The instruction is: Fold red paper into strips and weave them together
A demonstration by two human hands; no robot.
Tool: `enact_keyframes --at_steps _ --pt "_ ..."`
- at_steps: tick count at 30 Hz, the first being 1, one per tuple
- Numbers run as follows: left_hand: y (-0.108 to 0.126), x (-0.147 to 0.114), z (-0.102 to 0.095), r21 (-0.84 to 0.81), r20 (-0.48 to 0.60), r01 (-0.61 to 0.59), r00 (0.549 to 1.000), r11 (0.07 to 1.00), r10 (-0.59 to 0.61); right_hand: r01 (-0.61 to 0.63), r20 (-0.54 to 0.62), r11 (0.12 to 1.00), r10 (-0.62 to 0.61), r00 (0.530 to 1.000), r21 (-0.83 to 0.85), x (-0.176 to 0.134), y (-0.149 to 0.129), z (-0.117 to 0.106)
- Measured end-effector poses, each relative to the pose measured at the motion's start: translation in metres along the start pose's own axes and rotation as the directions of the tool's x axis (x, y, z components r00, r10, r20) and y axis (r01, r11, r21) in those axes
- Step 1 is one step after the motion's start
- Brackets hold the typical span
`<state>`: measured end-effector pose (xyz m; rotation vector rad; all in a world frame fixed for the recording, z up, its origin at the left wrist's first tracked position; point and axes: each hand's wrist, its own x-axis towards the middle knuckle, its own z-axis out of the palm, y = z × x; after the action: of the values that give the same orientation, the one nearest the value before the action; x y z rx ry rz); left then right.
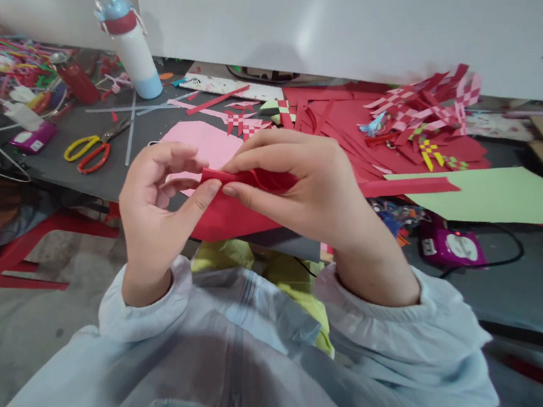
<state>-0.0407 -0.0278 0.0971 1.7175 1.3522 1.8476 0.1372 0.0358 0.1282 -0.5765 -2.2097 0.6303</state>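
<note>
Head view: left hand (157, 204) pinches one end of the folded red paper (211, 173); right hand (310, 183) grips it alongside, the piece positioned between both. Scissors (93, 147) lie left of the left hand; a green sheet (497, 195) lies right of the right hand.

You can read no text here: both purple boxes (33, 137) carry pale labels (461, 246) too small to decipher.

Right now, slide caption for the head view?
Left hand and right hand hold folded red paper over a cluttered table.
</note>
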Motion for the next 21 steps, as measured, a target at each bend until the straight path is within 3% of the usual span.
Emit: enact_keyframes --at_steps 6,14,21 --pt "-0.001 0.007 -0.002 0.067 0.093 -0.054 0.995 0.996 0.048 -0.003 0.044 1.0 0.003 0.999 -0.007 0.002 -0.001 0.001" --pt "-0.007 0.012 -0.006 0.095 0.003 -0.083 0.997 0.992 0.084 -0.097 -0.062 0.988 0.09 0.994 -0.12 -0.008 0.006 -0.007" --pt "-0.004 0.012 -0.004 0.069 -0.026 -0.07 0.997 0.995 0.072 -0.135 -0.047 0.983 0.131 0.99 -0.121 -0.009 0.005 -0.007"
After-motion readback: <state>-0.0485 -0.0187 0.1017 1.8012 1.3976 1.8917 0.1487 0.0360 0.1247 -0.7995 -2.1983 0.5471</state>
